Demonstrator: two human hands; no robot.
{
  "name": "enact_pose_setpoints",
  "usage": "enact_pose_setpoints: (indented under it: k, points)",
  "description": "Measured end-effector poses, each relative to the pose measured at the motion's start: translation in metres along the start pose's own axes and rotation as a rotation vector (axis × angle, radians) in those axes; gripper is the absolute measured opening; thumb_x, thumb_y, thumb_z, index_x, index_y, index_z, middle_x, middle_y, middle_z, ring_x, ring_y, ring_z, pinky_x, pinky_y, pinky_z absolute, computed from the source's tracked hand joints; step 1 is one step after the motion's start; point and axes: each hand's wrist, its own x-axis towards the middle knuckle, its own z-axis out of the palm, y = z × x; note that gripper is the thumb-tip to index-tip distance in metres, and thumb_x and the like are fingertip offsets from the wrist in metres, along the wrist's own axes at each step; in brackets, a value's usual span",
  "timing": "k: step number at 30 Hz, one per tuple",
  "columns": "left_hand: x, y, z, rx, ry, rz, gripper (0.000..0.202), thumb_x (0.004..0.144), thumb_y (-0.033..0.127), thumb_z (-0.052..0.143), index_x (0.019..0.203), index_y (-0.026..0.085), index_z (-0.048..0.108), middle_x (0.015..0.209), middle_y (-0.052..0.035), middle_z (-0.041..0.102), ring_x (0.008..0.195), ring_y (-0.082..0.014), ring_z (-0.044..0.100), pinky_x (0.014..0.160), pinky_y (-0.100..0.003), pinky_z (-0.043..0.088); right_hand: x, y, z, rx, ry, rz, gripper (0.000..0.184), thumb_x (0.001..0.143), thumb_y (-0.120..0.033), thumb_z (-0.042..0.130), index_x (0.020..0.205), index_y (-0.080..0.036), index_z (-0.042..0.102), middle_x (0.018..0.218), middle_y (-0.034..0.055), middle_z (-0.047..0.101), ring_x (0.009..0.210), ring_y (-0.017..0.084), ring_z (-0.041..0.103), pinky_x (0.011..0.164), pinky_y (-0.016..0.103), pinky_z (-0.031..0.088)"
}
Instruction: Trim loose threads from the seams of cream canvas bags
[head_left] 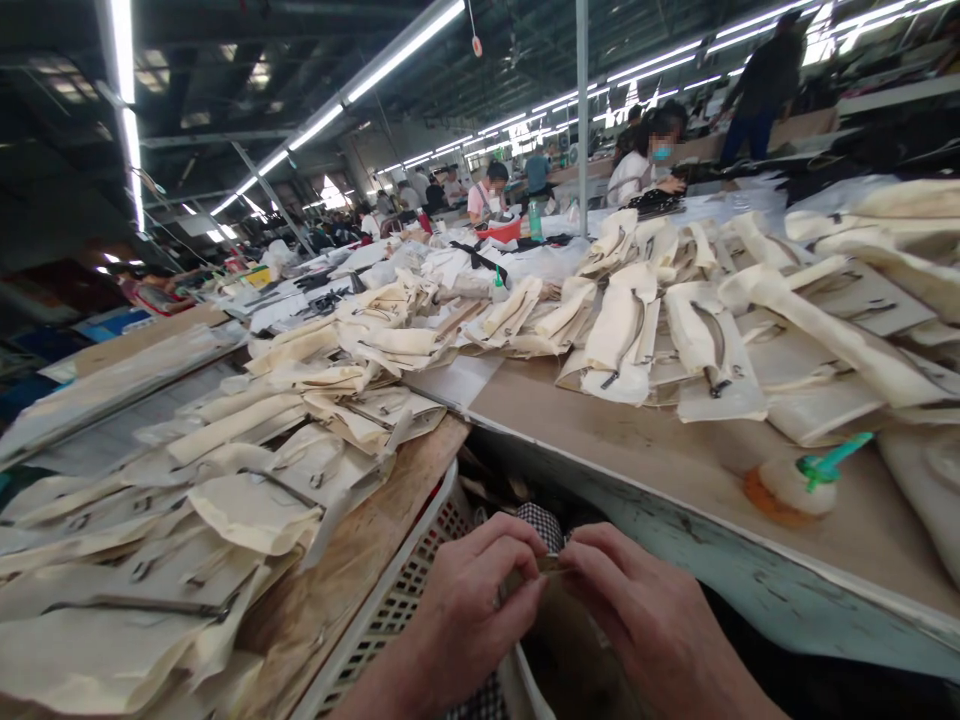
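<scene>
Low in the middle of the view, my left hand (484, 590) and my right hand (637, 610) come close together, fingers pinched. Between them they hold the top edge of a brownish sheet-like piece (566, 645), which hangs below the fingers. Its exact kind does not show, and my right hand hides part of it. Left of my hands lie overlapping cream bag panels (251, 510) with dark zippers. Nearest my right hand on the table is a squat bottle with a green nozzle (795, 485) and orange-brown contents.
A white plastic basket (401, 590) stands beside my left hand, against a wooden tabletop (352, 530). The brown table (585, 435) ahead carries more cream zippered pieces (622, 330). Farther back are a red basin (501, 232), a metal post (583, 120) and several people at work.
</scene>
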Motion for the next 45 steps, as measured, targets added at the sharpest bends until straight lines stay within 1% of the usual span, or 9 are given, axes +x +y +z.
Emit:
enact_pose_setpoints:
  k: [4, 11, 18, 23, 27, 30, 35, 41, 45]
  points:
    - [0.001, 0.004, -0.002, 0.021, -0.010, -0.003, 0.018, 0.082, 0.001, 0.056, 0.079, 0.018, 0.052, 0.094, -0.0010, 0.063, 0.086, -0.0116, 0.062, 0.077, -0.020, 0.047, 0.005, -0.002, -0.003, -0.031, 0.038, -0.050, 0.019, 0.099, -0.013, 0.039, 0.097, -0.019, 0.057, 0.092, 0.0065, 0.063, 0.074, 0.016, 0.064, 0.062, 0.025, 0.050]
    - [0.001, 0.005, -0.006, 0.055, -0.021, -0.019, 0.020, 0.080, -0.001, 0.056, 0.078, 0.018, 0.051, 0.096, -0.0003, 0.062, 0.088, -0.0117, 0.061, 0.078, -0.020, 0.046, 0.011, -0.002, -0.003, -0.036, 0.013, -0.056, 0.018, 0.099, -0.017, 0.041, 0.088, -0.019, 0.056, 0.083, 0.0044, 0.062, 0.068, 0.017, 0.060, 0.058, 0.027, 0.048]
    - [-0.003, 0.005, -0.007, 0.165, -0.067, -0.081, 0.017, 0.082, 0.002, 0.057, 0.079, 0.018, 0.052, 0.090, -0.0003, 0.063, 0.082, -0.0134, 0.060, 0.074, -0.022, 0.047, 0.013, -0.002, 0.002, 0.065, 0.036, -0.052, 0.016, 0.098, -0.014, 0.042, 0.090, -0.019, 0.054, 0.094, 0.0074, 0.064, 0.075, 0.016, 0.065, 0.064, 0.027, 0.053]
    - [-0.001, 0.000, -0.001, 0.206, 0.001, -0.008, 0.015, 0.083, 0.005, 0.053, 0.077, 0.018, 0.052, 0.083, -0.0009, 0.063, 0.076, -0.0135, 0.061, 0.068, -0.022, 0.046, 0.014, -0.001, 0.002, 0.102, 0.035, -0.058, 0.016, 0.096, -0.010, 0.042, 0.091, -0.019, 0.054, 0.091, 0.0065, 0.065, 0.081, 0.017, 0.066, 0.068, 0.026, 0.055]
    - [0.001, -0.005, 0.004, 0.192, 0.068, 0.061, 0.014, 0.082, 0.005, 0.052, 0.076, 0.018, 0.050, 0.080, -0.0012, 0.063, 0.072, -0.0132, 0.061, 0.065, -0.021, 0.045, 0.012, 0.000, 0.004, 0.101, 0.039, -0.031, 0.017, 0.095, -0.008, 0.040, 0.091, -0.020, 0.052, 0.088, 0.0060, 0.065, 0.079, 0.017, 0.066, 0.067, 0.028, 0.054]
    - [0.000, -0.006, 0.007, 0.180, 0.073, 0.072, 0.014, 0.082, 0.005, 0.051, 0.078, 0.018, 0.051, 0.081, -0.0016, 0.064, 0.074, -0.0132, 0.061, 0.067, -0.021, 0.046, 0.010, 0.000, 0.007, 0.099, 0.036, -0.004, 0.018, 0.094, -0.008, 0.038, 0.091, -0.021, 0.050, 0.083, 0.0045, 0.063, 0.073, 0.017, 0.064, 0.064, 0.028, 0.053]
    - [0.000, -0.006, 0.009, 0.167, 0.061, 0.036, 0.014, 0.082, 0.005, 0.053, 0.077, 0.018, 0.050, 0.081, -0.0009, 0.063, 0.074, -0.0126, 0.061, 0.067, -0.021, 0.046, 0.008, 0.001, 0.010, 0.102, 0.023, 0.048, 0.017, 0.095, -0.011, 0.037, 0.090, -0.021, 0.049, 0.078, 0.0029, 0.060, 0.065, 0.016, 0.061, 0.059, 0.027, 0.051]
    - [0.003, -0.003, 0.010, 0.166, 0.049, -0.051, 0.014, 0.085, 0.008, 0.054, 0.075, 0.018, 0.053, 0.078, -0.0008, 0.062, 0.071, -0.0133, 0.060, 0.066, -0.022, 0.045, 0.003, 0.005, 0.014, 0.140, 0.024, 0.082, 0.015, 0.095, -0.011, 0.039, 0.090, -0.021, 0.049, 0.078, 0.0025, 0.059, 0.067, 0.016, 0.060, 0.061, 0.027, 0.051]
    - [0.004, 0.000, 0.010, 0.217, 0.023, -0.048, 0.014, 0.086, 0.008, 0.053, 0.075, 0.017, 0.053, 0.076, -0.0010, 0.062, 0.069, -0.0137, 0.060, 0.065, -0.023, 0.046, 0.002, 0.005, 0.018, 0.152, 0.047, 0.088, 0.017, 0.095, -0.010, 0.037, 0.090, -0.021, 0.049, 0.083, 0.0038, 0.058, 0.073, 0.017, 0.060, 0.064, 0.029, 0.050]
